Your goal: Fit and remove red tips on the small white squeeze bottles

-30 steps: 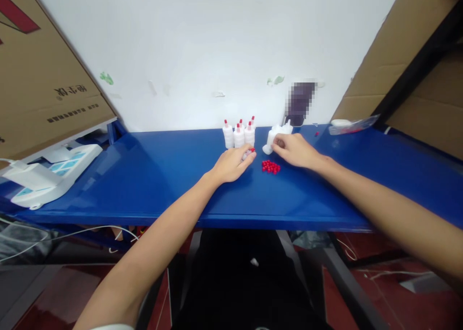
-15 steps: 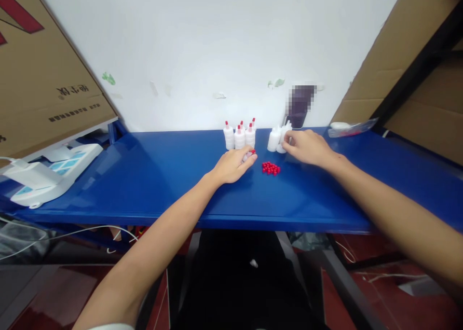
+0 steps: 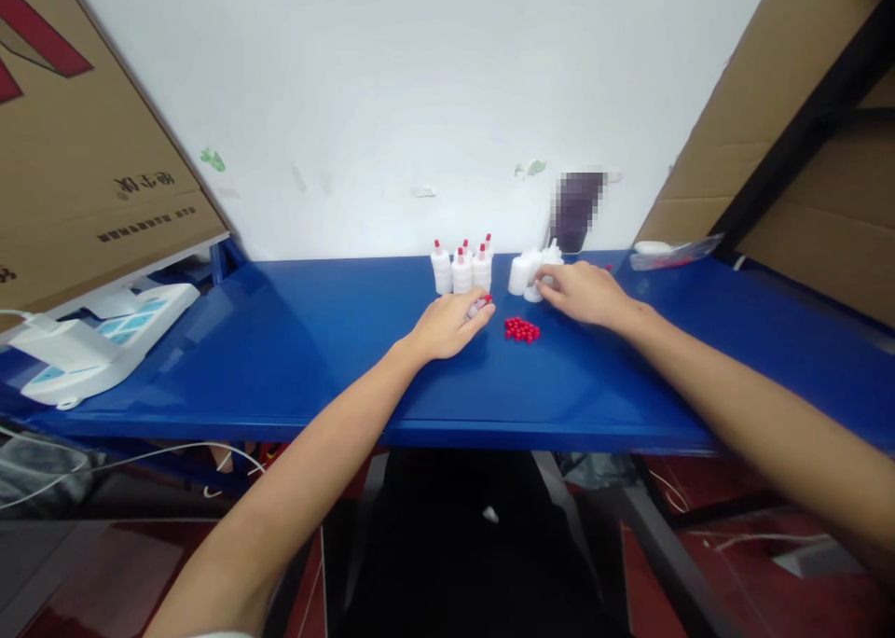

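My left hand (image 3: pixel 447 326) is closed around a small white squeeze bottle (image 3: pixel 476 309); only part of it and its red tip show between thumb and fingers. Just behind stand several white bottles with red tip caps (image 3: pixel 461 270) in a cluster. My right hand (image 3: pixel 585 291) has its thumb and fingers closed on a white bottle (image 3: pixel 532 293), partly hidden and seemingly tilted. Beside it is a group of white bottles without red caps (image 3: pixel 519 274). Between my hands lies a pile of small red caps (image 3: pixel 522 329).
The blue table (image 3: pixel 314 339) runs along a white wall. A white power strip (image 3: pixel 112 339) with plugs lies at the left, below a cardboard box (image 3: pixel 104 153). At the right back is a clear plastic bag (image 3: pixel 675 254). A dark blurred-out object (image 3: pixel 577 211) leans on the wall.
My right hand has drawn slightly left and toward me, with a white bottle pulled away from its group. My left hand stays nearly in place with its bottle.
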`<action>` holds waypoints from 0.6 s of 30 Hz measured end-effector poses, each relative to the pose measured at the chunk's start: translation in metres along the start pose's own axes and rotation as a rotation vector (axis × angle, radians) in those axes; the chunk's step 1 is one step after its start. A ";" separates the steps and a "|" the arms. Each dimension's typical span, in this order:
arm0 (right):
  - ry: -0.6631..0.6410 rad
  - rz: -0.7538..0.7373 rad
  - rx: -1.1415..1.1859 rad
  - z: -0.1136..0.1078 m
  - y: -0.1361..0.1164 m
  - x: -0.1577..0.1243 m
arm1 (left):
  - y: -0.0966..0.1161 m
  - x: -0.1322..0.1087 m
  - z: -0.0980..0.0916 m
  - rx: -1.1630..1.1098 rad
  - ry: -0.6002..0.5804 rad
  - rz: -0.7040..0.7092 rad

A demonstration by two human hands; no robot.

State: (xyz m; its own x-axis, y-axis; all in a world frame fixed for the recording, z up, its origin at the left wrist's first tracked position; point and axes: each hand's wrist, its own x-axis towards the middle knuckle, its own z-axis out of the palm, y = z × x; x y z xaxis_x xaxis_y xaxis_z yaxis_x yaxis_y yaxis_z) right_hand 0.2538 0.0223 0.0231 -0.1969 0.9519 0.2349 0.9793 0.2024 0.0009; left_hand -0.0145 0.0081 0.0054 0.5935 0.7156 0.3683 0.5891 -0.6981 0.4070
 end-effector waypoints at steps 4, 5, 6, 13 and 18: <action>0.010 0.052 -0.045 0.000 0.002 0.000 | 0.001 0.000 -0.001 0.009 -0.006 -0.006; 0.010 0.062 -0.044 -0.001 0.003 -0.001 | 0.001 0.000 -0.001 0.011 -0.009 -0.006; 0.009 0.068 -0.039 -0.001 0.004 -0.001 | 0.001 0.001 -0.001 0.013 -0.009 -0.006; -0.052 0.091 0.011 0.000 0.002 0.000 | 0.001 0.000 -0.001 0.006 -0.012 -0.014; -0.020 0.113 0.033 -0.003 -0.001 -0.002 | -0.002 -0.003 -0.001 -0.025 0.006 -0.030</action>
State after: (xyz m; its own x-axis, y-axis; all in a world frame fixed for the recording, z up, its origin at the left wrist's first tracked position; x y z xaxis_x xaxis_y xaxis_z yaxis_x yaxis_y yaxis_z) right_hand 0.2538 0.0192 0.0250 -0.0861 0.9735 0.2118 0.9934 0.1002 -0.0566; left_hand -0.0178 0.0074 0.0051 0.5724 0.7363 0.3610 0.5927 -0.6757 0.4384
